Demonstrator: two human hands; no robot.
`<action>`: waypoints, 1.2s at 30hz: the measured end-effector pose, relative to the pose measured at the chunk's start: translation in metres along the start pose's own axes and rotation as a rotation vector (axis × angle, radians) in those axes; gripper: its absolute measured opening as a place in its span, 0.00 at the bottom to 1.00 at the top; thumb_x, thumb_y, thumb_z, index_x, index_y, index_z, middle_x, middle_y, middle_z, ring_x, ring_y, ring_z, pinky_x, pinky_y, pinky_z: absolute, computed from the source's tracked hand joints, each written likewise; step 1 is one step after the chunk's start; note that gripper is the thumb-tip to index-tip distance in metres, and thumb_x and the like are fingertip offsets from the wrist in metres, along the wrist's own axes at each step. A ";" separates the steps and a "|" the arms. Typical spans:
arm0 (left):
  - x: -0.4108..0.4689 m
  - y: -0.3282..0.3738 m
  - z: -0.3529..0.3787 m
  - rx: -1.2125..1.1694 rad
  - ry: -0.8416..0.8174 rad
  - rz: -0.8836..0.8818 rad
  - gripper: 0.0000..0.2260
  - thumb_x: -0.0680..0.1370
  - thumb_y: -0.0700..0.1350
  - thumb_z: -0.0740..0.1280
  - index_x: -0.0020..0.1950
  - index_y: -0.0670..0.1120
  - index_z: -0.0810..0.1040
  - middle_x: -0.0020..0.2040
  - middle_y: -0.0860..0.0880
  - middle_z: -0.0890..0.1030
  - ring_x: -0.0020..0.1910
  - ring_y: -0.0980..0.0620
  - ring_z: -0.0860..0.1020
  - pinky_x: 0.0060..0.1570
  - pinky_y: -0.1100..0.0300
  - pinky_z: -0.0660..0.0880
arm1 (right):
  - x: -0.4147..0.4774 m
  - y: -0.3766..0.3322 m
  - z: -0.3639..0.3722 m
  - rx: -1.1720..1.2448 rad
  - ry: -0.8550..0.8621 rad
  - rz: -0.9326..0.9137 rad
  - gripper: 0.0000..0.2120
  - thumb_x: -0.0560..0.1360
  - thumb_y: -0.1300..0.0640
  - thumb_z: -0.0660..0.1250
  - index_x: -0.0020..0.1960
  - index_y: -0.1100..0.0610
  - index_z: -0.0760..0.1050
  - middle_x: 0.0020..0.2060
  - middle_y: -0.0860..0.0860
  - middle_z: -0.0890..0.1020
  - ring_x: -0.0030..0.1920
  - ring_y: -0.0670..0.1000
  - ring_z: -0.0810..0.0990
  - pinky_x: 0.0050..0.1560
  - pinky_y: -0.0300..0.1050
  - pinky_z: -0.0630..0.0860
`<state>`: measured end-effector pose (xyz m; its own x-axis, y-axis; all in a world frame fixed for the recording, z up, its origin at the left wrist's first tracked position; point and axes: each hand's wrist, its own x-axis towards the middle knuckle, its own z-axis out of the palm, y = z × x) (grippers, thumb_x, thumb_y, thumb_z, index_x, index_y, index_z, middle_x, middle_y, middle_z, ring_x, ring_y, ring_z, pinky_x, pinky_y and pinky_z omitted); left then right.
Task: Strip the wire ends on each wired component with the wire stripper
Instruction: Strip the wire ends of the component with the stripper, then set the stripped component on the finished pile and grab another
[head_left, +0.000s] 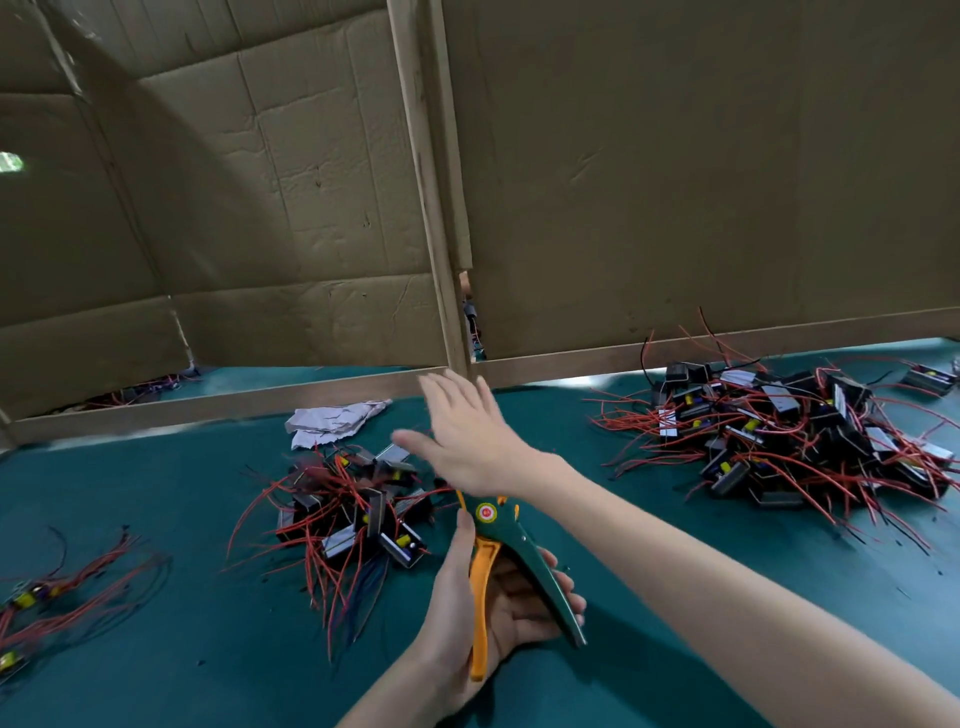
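The left hand (511, 616) grips the wire stripper (511, 535) at lower centre, while the empty right hand (467, 441), fingers spread, hovers over the middle pile of wired components (353, 514), likely between pieces and needing to pick one out next.

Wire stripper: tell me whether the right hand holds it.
No, the left hand grips the wire stripper; the right hand is open and empty.

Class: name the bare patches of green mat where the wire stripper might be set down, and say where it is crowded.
Bare: the mat near the front edge, between the left loose wires and the middle pile; also right of the right forearm, below the big pile. Crowded: both piles.
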<state>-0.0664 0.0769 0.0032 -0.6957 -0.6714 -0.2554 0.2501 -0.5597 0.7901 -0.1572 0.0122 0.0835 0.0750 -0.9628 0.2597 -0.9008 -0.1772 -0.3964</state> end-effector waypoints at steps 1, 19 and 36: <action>0.000 0.000 0.001 0.012 -0.004 -0.005 0.39 0.71 0.69 0.53 0.42 0.33 0.80 0.41 0.31 0.79 0.40 0.35 0.81 0.42 0.45 0.80 | -0.005 0.016 0.003 0.025 0.024 0.029 0.33 0.81 0.40 0.52 0.75 0.63 0.56 0.75 0.58 0.60 0.76 0.57 0.53 0.74 0.56 0.48; -0.002 -0.001 0.000 0.062 -0.017 0.014 0.40 0.72 0.70 0.52 0.44 0.33 0.80 0.43 0.31 0.79 0.41 0.34 0.81 0.42 0.45 0.79 | -0.073 0.201 -0.025 -0.712 0.242 0.554 0.17 0.77 0.54 0.63 0.64 0.57 0.70 0.62 0.55 0.73 0.66 0.58 0.67 0.61 0.51 0.66; -0.004 -0.002 0.001 0.082 -0.008 0.047 0.39 0.74 0.69 0.51 0.47 0.32 0.78 0.42 0.32 0.79 0.41 0.35 0.81 0.44 0.44 0.79 | -0.089 0.219 -0.036 -0.370 0.304 0.517 0.27 0.70 0.57 0.66 0.68 0.56 0.66 0.55 0.55 0.78 0.58 0.59 0.72 0.59 0.52 0.62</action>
<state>-0.0649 0.0806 0.0033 -0.6901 -0.6916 -0.2131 0.2267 -0.4863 0.8439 -0.3762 0.0661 0.0055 -0.4761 -0.7954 0.3751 -0.8791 0.4205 -0.2243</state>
